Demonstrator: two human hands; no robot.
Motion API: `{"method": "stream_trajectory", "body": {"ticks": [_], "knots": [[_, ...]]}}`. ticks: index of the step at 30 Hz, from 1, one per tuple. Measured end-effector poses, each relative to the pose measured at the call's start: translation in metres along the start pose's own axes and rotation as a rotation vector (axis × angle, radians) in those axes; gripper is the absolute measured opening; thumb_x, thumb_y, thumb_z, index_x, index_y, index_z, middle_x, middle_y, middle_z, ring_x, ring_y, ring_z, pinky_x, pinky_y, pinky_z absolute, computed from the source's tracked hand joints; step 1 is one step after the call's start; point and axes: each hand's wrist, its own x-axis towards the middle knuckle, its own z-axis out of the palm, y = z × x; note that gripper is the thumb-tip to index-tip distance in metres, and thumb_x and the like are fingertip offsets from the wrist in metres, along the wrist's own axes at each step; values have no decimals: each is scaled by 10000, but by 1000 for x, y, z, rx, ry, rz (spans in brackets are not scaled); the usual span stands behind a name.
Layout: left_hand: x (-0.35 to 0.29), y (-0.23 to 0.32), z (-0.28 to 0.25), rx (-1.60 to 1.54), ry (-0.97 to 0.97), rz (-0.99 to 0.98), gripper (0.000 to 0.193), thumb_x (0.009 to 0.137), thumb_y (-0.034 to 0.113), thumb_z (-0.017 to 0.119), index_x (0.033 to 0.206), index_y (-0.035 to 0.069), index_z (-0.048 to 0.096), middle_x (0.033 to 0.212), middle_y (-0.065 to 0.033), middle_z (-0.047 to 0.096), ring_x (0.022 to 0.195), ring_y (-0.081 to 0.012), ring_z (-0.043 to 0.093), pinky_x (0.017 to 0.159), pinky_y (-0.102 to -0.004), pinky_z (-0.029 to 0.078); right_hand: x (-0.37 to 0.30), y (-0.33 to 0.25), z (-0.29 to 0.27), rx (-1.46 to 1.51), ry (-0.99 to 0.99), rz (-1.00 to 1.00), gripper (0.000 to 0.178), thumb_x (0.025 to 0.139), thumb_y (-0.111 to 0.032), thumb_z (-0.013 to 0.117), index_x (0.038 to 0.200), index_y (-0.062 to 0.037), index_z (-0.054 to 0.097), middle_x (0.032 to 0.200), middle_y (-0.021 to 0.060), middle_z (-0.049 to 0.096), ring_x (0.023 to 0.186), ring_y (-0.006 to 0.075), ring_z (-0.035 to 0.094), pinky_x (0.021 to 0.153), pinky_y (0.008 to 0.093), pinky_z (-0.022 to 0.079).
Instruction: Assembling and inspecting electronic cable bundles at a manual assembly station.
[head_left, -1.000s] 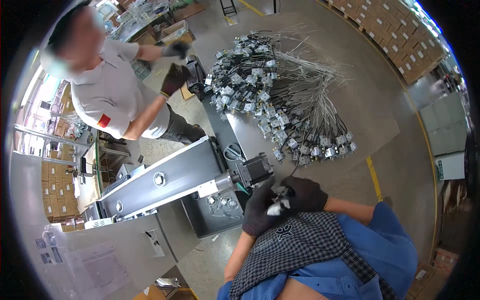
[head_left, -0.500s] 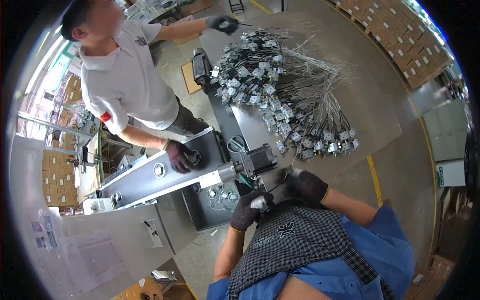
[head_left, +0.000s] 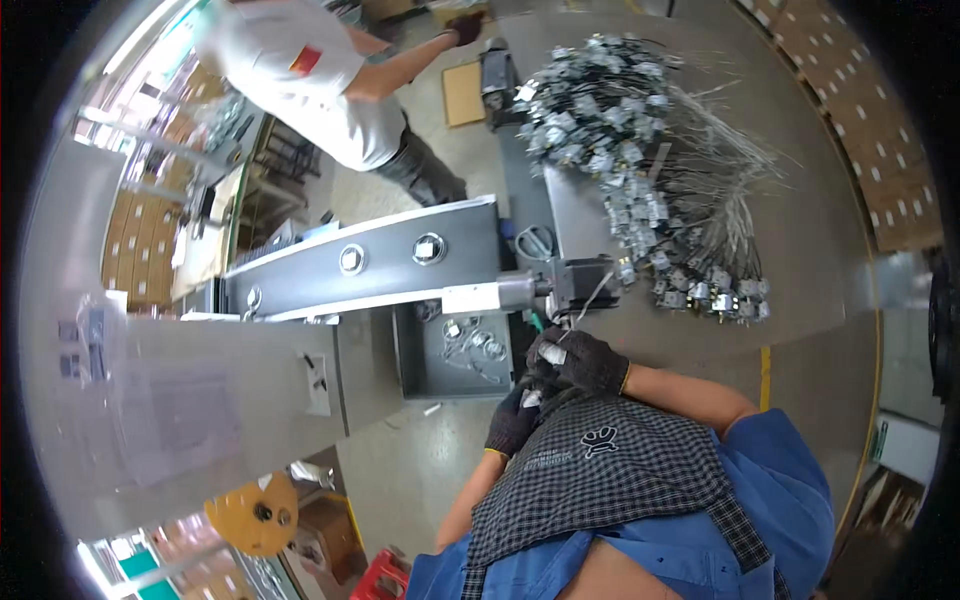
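Observation:
My two dark-gloved hands are close together in front of my checked apron. My right hand [head_left: 590, 363] is closed on a thin cable [head_left: 598, 294], whose pale end sticks up past the motor. Just below and to the left, my left hand [head_left: 514, 420] has its fingers bent closed near the right one; what it grips is hidden against the dark gloves and apron. White patches show at both thumbs. Beyond my hands, a large heap of plugs with cables [head_left: 600, 120] lies on the brown table [head_left: 810, 250], metal plugs to the left and pale wire ends to the right.
A conveyor belt [head_left: 390, 256] carries several coiled cables [head_left: 429, 248]; its black motor [head_left: 585, 285] juts toward my hands. Scissors [head_left: 535, 242] lie beside it. Below stands a grey bin [head_left: 424, 378] with more coils. A co-worker in a white shirt [head_left: 300, 100] stands across the belt.
My hands have come together, the right one moving left toward the left one. The co-worker has drawn a hand off the belt and turned away. My view has shifted.

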Motion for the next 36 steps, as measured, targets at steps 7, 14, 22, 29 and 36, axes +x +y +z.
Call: {"method": "stream_trajectory", "body": {"ticks": [7,14,22,29,36], "knots": [[-64,-99,3,214,-212,-396,509,967,474,522,1214,52,663,1162,-244,689,1104,-439,640,940,-501,498,59,23,22,365,-33,305,348,1062,-364,471,1010,-53,617,827,71,660,678,147,655,607,326,565],[-104,-128,18,223,-187,-416,470,1021,402,432,1142,29,691,1120,-245,698,1064,-429,647,903,-500,508,54,70,31,645,-73,808,395,1050,-379,469,1032,-22,637,873,146,691,658,283,717,524,412,583],[-41,-132,42,-99,-18,-499,541,982,466,535,1224,-1,662,974,-239,723,872,-349,709,794,-418,517,57,59,32,420,-60,685,345,1049,-292,471,1052,-3,659,956,172,702,651,300,716,517,385,588],[35,-47,42,-257,286,140,444,1017,304,520,1319,-12,596,1013,-174,703,945,-189,650,842,-341,510,31,10,13,-311,-8,254,249,1004,-237,548,1115,-43,657,1035,188,702,1019,339,685,887,458,519],[119,10,15,-353,305,212,483,958,168,532,1387,-53,533,1091,-158,697,971,-184,653,804,-325,543,43,-50,-25,-886,413,-552,412,844,-145,735,1228,-70,606,1154,163,647,995,346,664,888,452,527]]}}
